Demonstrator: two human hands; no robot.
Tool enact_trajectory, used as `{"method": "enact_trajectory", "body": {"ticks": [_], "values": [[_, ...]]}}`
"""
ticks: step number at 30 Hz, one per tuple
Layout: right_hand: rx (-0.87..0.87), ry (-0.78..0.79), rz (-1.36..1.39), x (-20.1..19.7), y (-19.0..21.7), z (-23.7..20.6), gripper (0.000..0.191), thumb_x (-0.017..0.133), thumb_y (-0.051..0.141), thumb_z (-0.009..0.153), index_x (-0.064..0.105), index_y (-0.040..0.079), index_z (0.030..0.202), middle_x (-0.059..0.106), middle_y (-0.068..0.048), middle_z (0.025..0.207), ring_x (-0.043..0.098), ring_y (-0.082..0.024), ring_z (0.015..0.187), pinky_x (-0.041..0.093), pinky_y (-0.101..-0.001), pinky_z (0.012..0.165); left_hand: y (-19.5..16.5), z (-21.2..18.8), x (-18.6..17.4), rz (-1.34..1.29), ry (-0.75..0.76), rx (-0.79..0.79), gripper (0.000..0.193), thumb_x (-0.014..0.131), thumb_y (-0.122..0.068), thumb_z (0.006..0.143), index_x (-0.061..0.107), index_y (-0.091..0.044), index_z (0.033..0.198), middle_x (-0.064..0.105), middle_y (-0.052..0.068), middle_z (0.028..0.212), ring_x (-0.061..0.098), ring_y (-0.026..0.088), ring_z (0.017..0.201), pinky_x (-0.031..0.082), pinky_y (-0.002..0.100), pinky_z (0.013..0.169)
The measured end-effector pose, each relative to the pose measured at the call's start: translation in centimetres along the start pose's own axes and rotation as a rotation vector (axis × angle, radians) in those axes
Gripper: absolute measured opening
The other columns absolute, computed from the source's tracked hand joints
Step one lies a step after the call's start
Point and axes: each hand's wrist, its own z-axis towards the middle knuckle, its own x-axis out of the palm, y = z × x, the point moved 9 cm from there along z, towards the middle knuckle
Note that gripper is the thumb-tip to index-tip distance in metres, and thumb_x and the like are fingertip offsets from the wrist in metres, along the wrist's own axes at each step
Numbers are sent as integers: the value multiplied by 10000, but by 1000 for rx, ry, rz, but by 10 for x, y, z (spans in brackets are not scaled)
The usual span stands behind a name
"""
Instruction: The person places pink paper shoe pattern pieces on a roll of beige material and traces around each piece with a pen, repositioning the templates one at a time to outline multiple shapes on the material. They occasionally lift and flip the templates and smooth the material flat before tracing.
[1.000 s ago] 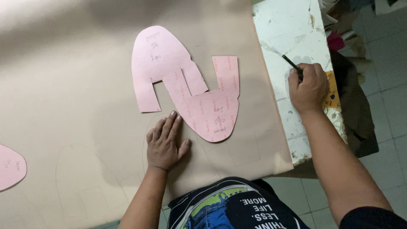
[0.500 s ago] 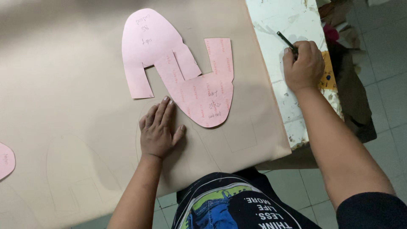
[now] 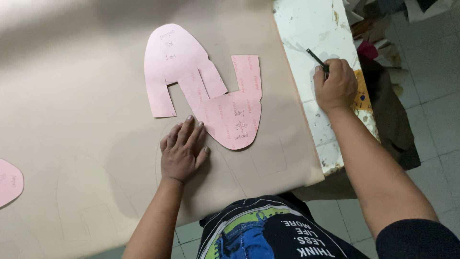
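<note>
- Left hand [image 3: 182, 153] flat, fingers spread, on tan sheet [image 3: 72, 120], just below pink pattern pieces [image 3: 225, 108].
- Right hand [image 3: 337, 86] fingers closed around pen [image 3: 316, 57], right of patterns, over white counter [image 3: 311, 24].
- Keep patterns pinned flat while tracing.

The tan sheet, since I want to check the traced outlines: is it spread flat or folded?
Spread flat: the tan sheet lies smooth, left hand pressing it.
</note>
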Motion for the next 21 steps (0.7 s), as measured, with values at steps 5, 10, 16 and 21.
{"method": "enact_trajectory", "body": {"ticks": [5, 10, 16, 21], "values": [[5, 15, 7, 3, -2, 1, 223, 689, 258, 1059, 601, 61, 1116, 612, -132, 1052, 607, -355, 988, 482, -500, 825, -1, 1, -3, -14, -14, 6, 633, 600, -555, 876, 544, -340, 1468, 410, 3, 1613, 407, 240, 1410, 294, 423, 1114], [-5, 8, 6, 5, -2, -1, 226, 689, 258, 1064, 616, 56, 1133, 622, -138, 1069, 612, -355, 996, 490, -499, 836, 1, 1, -5, -15, -32, 21, 614, 600, -550, 875, 554, -351, 1454, 424, 15, 1602, 419, 247, 1403, 297, 422, 1125], [16, 38, -1, 12, -5, -2, 228, 693, 251, 1069, 614, 39, 1091, 624, -141, 1069, 613, -347, 991, 484, -500, 837, 3, 2, -2, -18, -25, 16, 660, 605, -554, 869, 542, -309, 1479, 436, 11, 1596, 423, 238, 1394, 296, 421, 1115], [-13, 15, 7, 10, -3, -4, 219, 688, 240, 1077, 606, 36, 1080, 620, -144, 1091, 605, -354, 1009, 476, -501, 863, 4, 2, -2, -59, -27, 4, 734, 608, -559, 869, 518, -219, 1514, 435, 8, 1602, 419, 237, 1412, 284, 416, 1141]]}}
